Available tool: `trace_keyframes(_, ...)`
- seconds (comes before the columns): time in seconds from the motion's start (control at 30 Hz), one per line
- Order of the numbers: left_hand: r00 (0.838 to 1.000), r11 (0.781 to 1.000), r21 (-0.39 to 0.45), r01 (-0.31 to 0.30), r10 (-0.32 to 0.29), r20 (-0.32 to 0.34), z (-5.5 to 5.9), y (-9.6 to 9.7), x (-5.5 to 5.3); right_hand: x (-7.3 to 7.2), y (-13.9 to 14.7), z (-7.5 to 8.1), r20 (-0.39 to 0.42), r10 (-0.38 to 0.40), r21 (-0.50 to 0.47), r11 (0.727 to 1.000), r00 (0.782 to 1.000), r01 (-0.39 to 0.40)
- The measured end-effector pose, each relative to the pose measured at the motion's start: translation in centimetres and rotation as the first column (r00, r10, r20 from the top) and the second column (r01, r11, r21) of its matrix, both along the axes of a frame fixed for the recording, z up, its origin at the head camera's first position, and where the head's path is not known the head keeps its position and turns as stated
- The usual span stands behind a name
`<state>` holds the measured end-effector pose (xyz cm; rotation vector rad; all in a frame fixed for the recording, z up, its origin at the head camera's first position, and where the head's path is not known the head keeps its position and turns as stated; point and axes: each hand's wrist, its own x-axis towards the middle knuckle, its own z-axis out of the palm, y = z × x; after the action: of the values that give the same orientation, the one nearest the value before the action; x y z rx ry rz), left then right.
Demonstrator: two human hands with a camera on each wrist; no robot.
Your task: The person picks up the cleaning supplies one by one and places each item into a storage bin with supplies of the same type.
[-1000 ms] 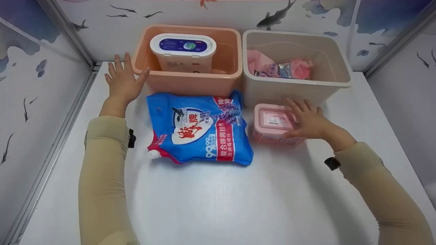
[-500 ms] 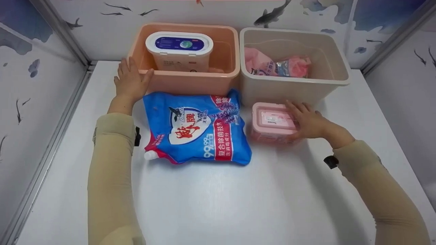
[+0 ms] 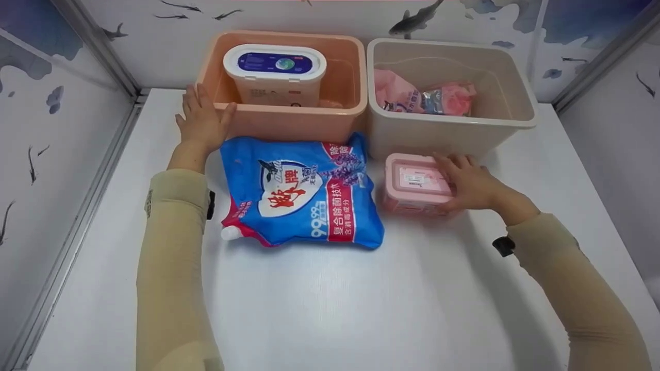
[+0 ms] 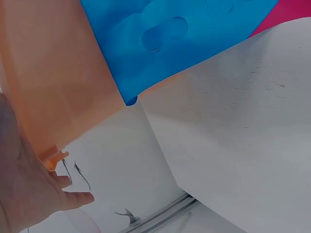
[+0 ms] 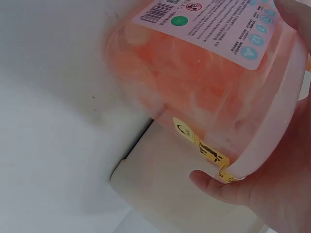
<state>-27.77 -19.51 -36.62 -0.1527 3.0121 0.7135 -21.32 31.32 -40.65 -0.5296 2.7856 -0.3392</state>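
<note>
White panels printed with fish and blue-violet washes [image 3: 289, 18] close in a smooth white table [image 3: 319, 299] in front of me; I read the clock with the person at six. Two rigid plastic bins back up to the far panel, side by side, perhaps so their mouths stay within reach: a peach bin [image 3: 294, 123] at eleven, a cream bin [image 3: 423, 136] between one and two. A white-lidded tub [image 3: 278, 74] stands upright in the peach one, and crumpled pink packaging [image 3: 456, 99] lies in the cream one.

At ten, the left hand [image 3: 202, 121] rests spread over the peach bin's near corner, apparently bracing it; its grip is wide and loose.

At three, the right hand [image 3: 472, 183] grips a pink tub [image 3: 418, 180], thumb and fingers spanning the lid's end, probably because that end is narrow enough. The wrist view shows clear walls, orange-pink contents and a yellow seal strip [image 5: 209, 154].

Near the centre lies a glossy blue pouch [image 3: 304, 193], plump and soft, its white cap [image 3: 231, 233] at its own eight o'clock.
</note>
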Motion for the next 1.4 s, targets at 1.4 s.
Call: trace_keyframes(1.4,1.000,1.000,0.016,-0.015,0.014,0.009,0.1,-0.1,0.0,1.4,-0.5,3.6,-0.157,0.006,-0.166,0.986,0.988,-0.032)
